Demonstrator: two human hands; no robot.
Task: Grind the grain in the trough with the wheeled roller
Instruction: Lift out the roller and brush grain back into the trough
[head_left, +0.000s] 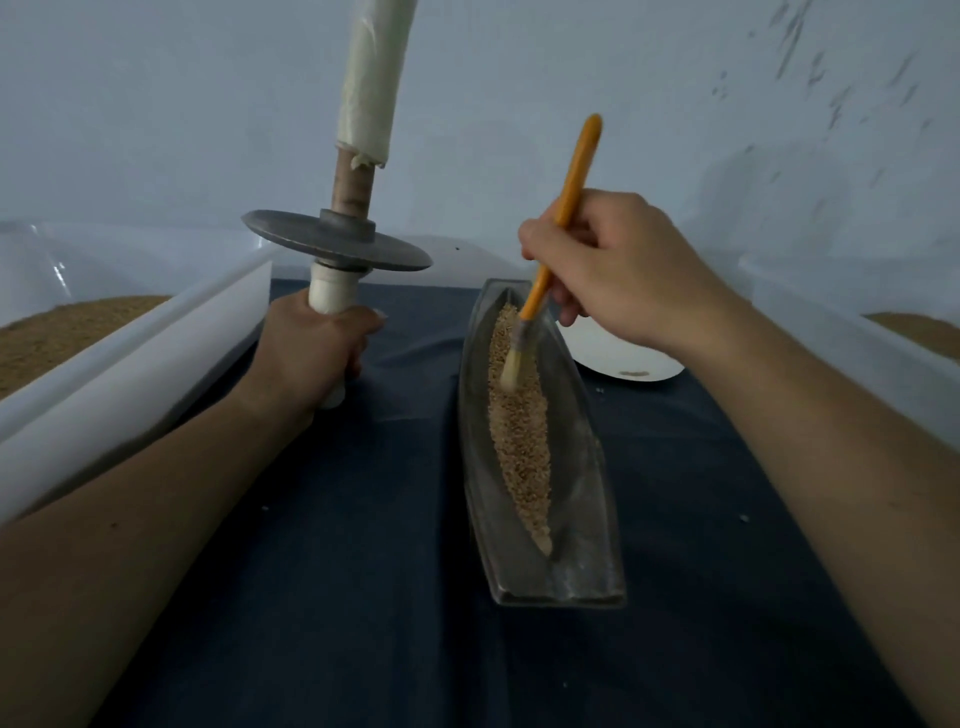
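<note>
A long boat-shaped metal trough (582, 530) lies on the dark blue cloth, with a strip of pale grain (522, 457) along its groove. My left hand (311, 353) grips the lower white handle of the wheeled roller (337, 239), held upright to the left of the trough, its grey metal disc level and its upper handle wrapped in pale plastic. My right hand (618, 270) holds an orange-handled brush (563, 228), whose bristle tip touches the grain near the trough's far end.
A clear plastic bin (130, 364) with brown grain stands at the left. Another bin (857, 332) with grain stands at the right. A white plate (623, 358) lies behind the trough under my right hand. A pale wall rises behind. A few stray grains dot the cloth.
</note>
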